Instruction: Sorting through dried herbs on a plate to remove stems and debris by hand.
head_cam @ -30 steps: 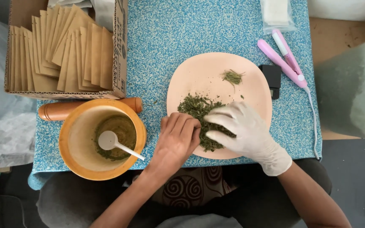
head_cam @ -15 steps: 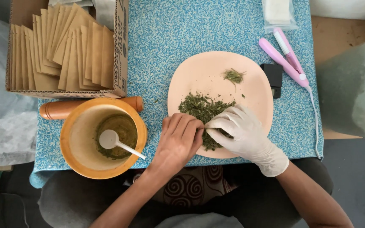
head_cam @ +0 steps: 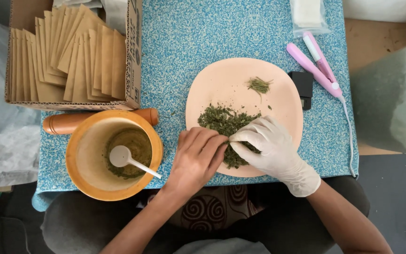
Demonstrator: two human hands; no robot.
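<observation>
Two hands, bare left hand [head_cam: 197,155] and gloved right hand [head_cam: 269,146], pinch dried herbs [head_cam: 224,120] on one plate [head_cam: 222,84].

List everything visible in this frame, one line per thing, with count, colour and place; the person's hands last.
Speckled blue tabletop: one, under everything.
Round peach plate: one, centre right.
Pile of chopped green herb: one, on the plate's near half.
Small tuft of green stems: one, on the plate's far side.
Orange bowl: one, near left, greenish powder inside.
White plastic spoon: one, in the bowl.
Orange wooden pestle: one, behind the bowl.
Cardboard box of brown paper envelopes: one, far left.
Pink sealing tool with cord: one, right.
Small black device: one, beside the plate.
Clear bag: one, far right.
Bare left hand: in the herb.
White-gloved right hand: pinching herb.
</observation>
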